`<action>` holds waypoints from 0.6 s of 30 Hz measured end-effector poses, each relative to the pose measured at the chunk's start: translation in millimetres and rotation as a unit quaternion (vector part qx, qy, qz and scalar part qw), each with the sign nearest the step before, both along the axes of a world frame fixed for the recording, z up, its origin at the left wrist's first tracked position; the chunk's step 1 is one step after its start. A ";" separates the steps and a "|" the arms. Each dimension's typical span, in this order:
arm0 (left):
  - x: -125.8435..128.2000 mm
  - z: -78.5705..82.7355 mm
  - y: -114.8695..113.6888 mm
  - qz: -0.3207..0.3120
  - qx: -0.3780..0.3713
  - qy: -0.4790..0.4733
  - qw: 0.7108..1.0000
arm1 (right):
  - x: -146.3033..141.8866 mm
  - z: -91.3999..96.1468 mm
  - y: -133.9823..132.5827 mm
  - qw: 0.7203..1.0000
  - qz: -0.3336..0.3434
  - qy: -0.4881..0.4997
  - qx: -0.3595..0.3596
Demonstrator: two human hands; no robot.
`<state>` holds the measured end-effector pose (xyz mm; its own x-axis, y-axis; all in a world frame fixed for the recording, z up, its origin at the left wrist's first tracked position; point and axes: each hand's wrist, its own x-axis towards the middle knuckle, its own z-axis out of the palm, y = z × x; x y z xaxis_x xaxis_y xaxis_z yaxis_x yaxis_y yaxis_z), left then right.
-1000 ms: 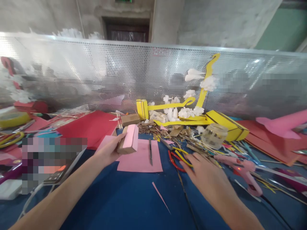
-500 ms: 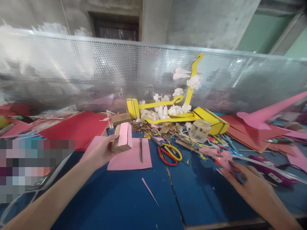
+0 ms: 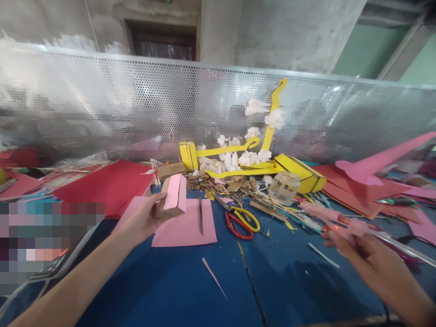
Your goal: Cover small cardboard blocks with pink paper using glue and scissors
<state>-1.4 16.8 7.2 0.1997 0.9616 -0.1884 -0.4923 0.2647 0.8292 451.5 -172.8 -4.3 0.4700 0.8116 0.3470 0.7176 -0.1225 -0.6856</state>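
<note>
My left hand (image 3: pixel 141 220) is closed on a small cardboard box (image 3: pixel 173 197) whose upper face is covered in pink paper, and holds it above a pink paper sheet (image 3: pixel 186 225) on the blue table. My right hand (image 3: pixel 363 254) is at the right, wrapped round the handle of a pink glue gun (image 3: pixel 323 214), lifted off the table with its nozzle pointing left. A craft knife (image 3: pixel 200 215) lies on the pink sheet. Red and yellow scissors (image 3: pixel 241 220) lie between my two hands.
A perforated metal screen (image 3: pixel 136 100) closes the back of the table. In front of it stands a yellow paper model (image 3: pixel 259 159) with white tufts, amid cardboard scraps and a small glass jar (image 3: pixel 283 186). Red paper (image 3: pixel 105 184) lies left, pink and red sheets (image 3: pixel 368 177) right.
My right hand has moved from the scissors to the right, taken hold of the pink glue gun and lifted it. The left hand has kept the box in place.
</note>
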 end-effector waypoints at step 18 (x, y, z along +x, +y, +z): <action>4.9 -3.7 0.6 0.013 0.015 0.022 1.000 | -173.7 17.5 123.3 0.860 0.443 0.247 -0.057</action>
<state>3.6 17.4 3.5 0.1674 0.9717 -0.1665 -0.4618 0.2265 0.8576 277.9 -49.5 13.3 -0.2822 0.9429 0.1770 0.1890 0.2355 -0.9533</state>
